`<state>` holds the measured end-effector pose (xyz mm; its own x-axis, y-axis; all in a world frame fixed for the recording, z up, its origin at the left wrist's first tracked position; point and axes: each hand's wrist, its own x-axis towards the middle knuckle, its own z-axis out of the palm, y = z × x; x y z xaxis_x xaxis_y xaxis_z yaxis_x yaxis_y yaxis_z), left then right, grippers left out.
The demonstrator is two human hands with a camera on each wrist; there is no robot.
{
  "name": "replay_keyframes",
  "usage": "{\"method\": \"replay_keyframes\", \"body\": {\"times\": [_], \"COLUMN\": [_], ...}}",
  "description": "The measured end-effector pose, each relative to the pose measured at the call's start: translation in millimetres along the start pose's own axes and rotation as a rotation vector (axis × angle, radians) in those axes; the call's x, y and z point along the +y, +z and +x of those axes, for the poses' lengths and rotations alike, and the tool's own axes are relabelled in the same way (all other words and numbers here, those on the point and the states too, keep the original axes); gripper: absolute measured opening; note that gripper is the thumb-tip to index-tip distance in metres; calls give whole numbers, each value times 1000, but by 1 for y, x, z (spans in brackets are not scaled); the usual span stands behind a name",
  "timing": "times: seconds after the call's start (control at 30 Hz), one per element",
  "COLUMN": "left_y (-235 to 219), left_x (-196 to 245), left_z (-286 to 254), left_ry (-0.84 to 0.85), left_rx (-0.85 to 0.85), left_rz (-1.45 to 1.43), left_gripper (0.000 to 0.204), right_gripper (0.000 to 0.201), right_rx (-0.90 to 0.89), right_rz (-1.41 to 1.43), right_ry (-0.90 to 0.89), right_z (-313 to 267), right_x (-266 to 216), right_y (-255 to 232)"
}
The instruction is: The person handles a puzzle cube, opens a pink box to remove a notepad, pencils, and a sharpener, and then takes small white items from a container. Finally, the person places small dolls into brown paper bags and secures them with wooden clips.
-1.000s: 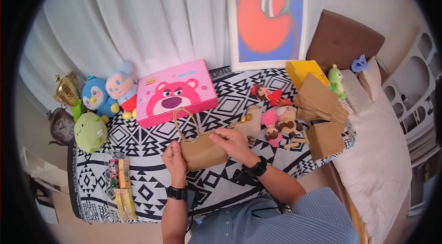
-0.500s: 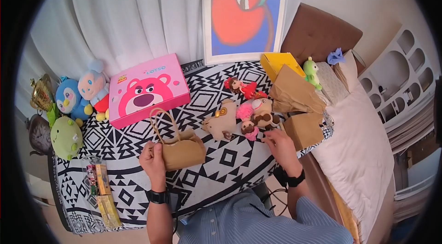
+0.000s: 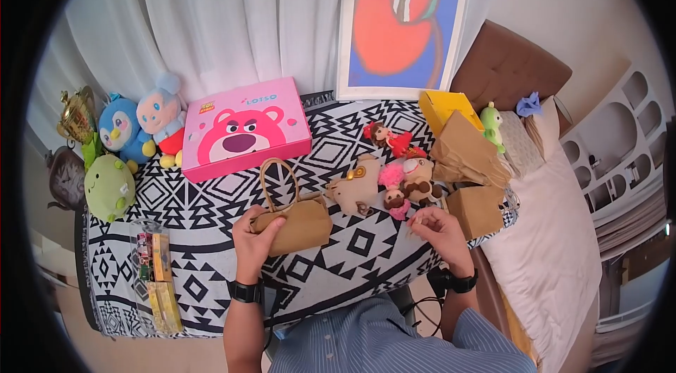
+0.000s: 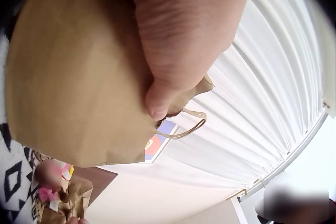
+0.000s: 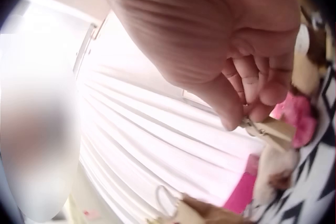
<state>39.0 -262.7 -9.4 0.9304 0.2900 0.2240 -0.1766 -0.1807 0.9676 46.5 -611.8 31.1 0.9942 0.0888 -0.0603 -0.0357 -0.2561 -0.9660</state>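
My left hand [image 3: 252, 241] grips the side of a small brown paper bag [image 3: 304, 226] with twisted handles, the thumb lying along its front. In the left wrist view the bag's plain face [image 4: 73, 71] fills much of the picture, and the left fingers are hidden behind it. To the right, my right hand [image 3: 445, 234] pinches a wooden clothespin [image 5: 275, 132] between thumb and fingertips. Just beyond that hand lie a doll with pink hair [image 3: 396, 198] and a brown-and-cream plush [image 3: 420, 181]. A beige plush [image 3: 354, 186] lies between the bag and the doll.
A pink bear box [image 3: 246, 130] stands at the back, with plush toys [image 3: 110, 186] to its left. Packaged small boxes [image 3: 160, 281] lie front left. Crumpled brown paper [image 3: 468, 151], another paper bag [image 3: 475, 211], a yellow box [image 3: 448, 111] and a red-dressed doll [image 3: 394, 141] are on the right.
My right hand has left the bag and moved right to beside the dolls, where it now pinches a clothespin. The left hand keeps hold of the bag, its thumb now across the front.
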Motion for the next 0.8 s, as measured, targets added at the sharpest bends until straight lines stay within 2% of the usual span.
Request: {"method": "replay_keyframes", "body": {"times": [0.07, 0.1, 0.2, 0.23, 0.3, 0.37, 0.6, 0.67, 0.8], "left_y": [0, 1, -2, -2, -2, -1, -2, -2, -2], "left_x": [-3, -5, -3, -1, 1, -1, 3, 3, 3], "left_z": [0, 0, 1, 1, 2, 2, 3, 3, 4], "left_ry": [4, 22, 30, 21, 7, -14, 21, 49, 46], "left_rx": [6, 9, -2, -23, -6, 5, -36, -45, -48], "left_rz": [-10, -11, -8, -9, -20, -40, -43, -21, -26], "left_gripper": [20, 20, 20, 20, 20, 20, 18, 18, 17], "right_gripper": [13, 13, 18, 18, 20, 21, 17, 19, 21], "right_rx": [-107, -113, -285, -296, -340, -355, -280, -276, -224], "right_rz": [315, 313, 454, 456, 718, 749, 788, 798, 726], "right_ry": [9, 9, -200, -199, -142, -176, -43, -150, -179], "right_z": [0, 2, 14, 18, 25, 29, 32, 35, 35], "right_x": [-15, -15, -2, -1, 0, -1, -10, 0, -3], "right_y": [6, 10, 21, 25, 35, 45, 68, 72, 78]}}
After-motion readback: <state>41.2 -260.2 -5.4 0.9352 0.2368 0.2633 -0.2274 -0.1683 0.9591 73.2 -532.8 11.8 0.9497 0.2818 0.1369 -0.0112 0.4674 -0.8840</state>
